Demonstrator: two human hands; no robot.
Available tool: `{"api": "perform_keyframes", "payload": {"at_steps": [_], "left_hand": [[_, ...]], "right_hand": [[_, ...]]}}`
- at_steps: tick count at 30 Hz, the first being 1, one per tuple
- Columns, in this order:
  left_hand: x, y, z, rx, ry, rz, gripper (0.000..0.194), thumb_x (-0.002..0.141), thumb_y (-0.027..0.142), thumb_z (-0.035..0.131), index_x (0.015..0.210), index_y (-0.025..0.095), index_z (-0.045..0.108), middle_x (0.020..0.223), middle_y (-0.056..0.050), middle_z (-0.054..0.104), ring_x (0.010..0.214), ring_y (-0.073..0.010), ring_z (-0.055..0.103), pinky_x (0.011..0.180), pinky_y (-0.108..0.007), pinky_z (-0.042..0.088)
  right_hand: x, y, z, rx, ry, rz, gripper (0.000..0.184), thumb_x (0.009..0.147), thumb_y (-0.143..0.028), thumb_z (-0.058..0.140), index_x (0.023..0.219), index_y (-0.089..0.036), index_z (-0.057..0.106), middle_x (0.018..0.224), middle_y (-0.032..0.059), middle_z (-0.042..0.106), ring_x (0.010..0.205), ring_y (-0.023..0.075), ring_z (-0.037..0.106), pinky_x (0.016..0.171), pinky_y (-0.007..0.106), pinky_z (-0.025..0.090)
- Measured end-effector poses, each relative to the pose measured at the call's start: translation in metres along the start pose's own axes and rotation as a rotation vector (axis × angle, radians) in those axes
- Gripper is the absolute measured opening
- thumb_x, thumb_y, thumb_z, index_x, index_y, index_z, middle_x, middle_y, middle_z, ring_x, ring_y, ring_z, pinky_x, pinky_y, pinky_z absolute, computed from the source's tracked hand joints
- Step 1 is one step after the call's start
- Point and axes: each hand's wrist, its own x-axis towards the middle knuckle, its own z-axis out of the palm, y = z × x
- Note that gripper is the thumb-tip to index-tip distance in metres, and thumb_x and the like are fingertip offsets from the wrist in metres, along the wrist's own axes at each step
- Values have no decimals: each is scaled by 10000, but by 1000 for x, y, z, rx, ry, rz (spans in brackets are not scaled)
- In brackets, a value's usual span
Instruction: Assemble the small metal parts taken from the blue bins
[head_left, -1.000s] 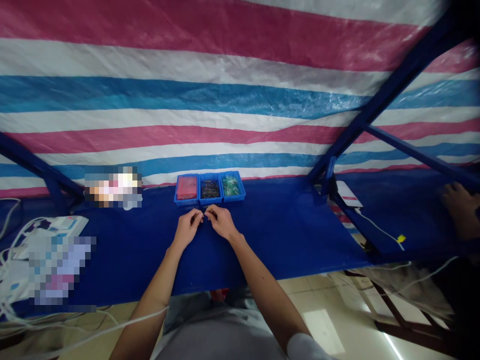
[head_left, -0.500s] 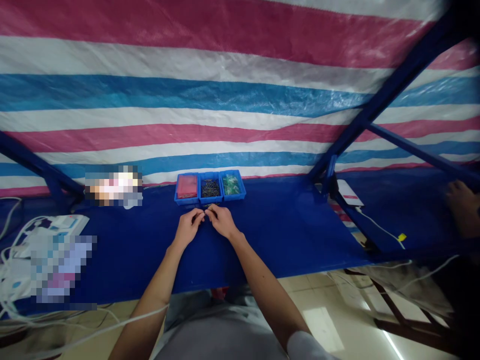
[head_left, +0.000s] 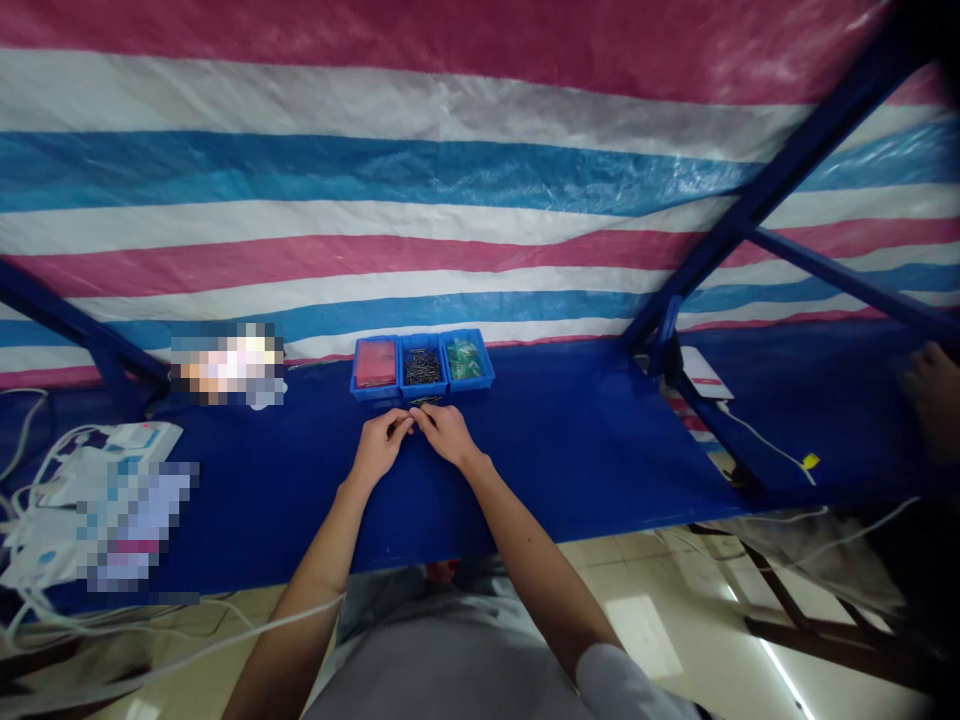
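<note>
My left hand [head_left: 380, 443] and my right hand [head_left: 444, 434] meet over the blue table, their fingertips pinched together. Whatever sits between the fingers is too small to make out. Just beyond them stand three joined blue bins. The left bin holds flat red pieces [head_left: 376, 363], the middle one a heap of dark screws [head_left: 422, 367], and the right one small green-and-clear pieces [head_left: 466, 359]. A few loose screws [head_left: 425, 400] lie on the table between the middle bin and my right fingertips.
At left, white power strips and cables [head_left: 112, 460] crowd the table [head_left: 585, 430] beside blurred-out items. A white phone-like device [head_left: 705, 374] with a cable lies right of a blue frame post [head_left: 697, 270]. Another person's hand [head_left: 934, 390] shows at far right. A striped sheet [head_left: 450, 180] hangs behind.
The view has tilted slightly, so the background shifts up a little. Both hands stay together at the fingertips, with only a small shift of the fingers.
</note>
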Motion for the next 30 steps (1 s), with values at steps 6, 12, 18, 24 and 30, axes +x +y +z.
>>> {"api": "perform_keyframes", "payload": {"at_steps": [6,12,18,24,30], "left_hand": [[1,2,0,3,-14,-17,281,953,410,521,875,185,668,750,-21,707,648,-158,614,646,-244,445],[1,3,-1,-3,-13,-13,257,952,393,534,876,189,669,755,-18,709,660,-160,621,655,-247,449],[0,3,0,-21,-4,-34,253,948,390,538,859,187,660,755,-14,703,662,-157,616,675,-247,450],[0,5,-1,-28,13,-38,263,949,382,536,837,180,661,738,-12,695,656,-154,603,658,-242,436],[0,2,-1,-48,38,-40,260,954,401,535,899,176,654,731,-7,676,641,-145,595,661,-238,442]], "right_hand": [[0,2,1,-10,-10,4,408,1041,-435,426,769,-216,636,709,12,659,672,150,588,622,246,288],[0,2,2,-18,-9,-14,392,1045,-419,426,778,-218,630,730,14,673,688,155,606,633,249,291],[0,1,0,-28,-20,-7,419,1046,-445,412,776,-213,633,712,24,666,681,160,601,628,252,289],[0,1,1,-26,-29,-20,374,1042,-436,428,815,-223,636,722,11,666,696,162,613,637,245,309],[-1,-3,-3,83,24,-53,188,1019,-324,479,1023,-232,643,975,32,710,873,173,650,763,250,411]]}}
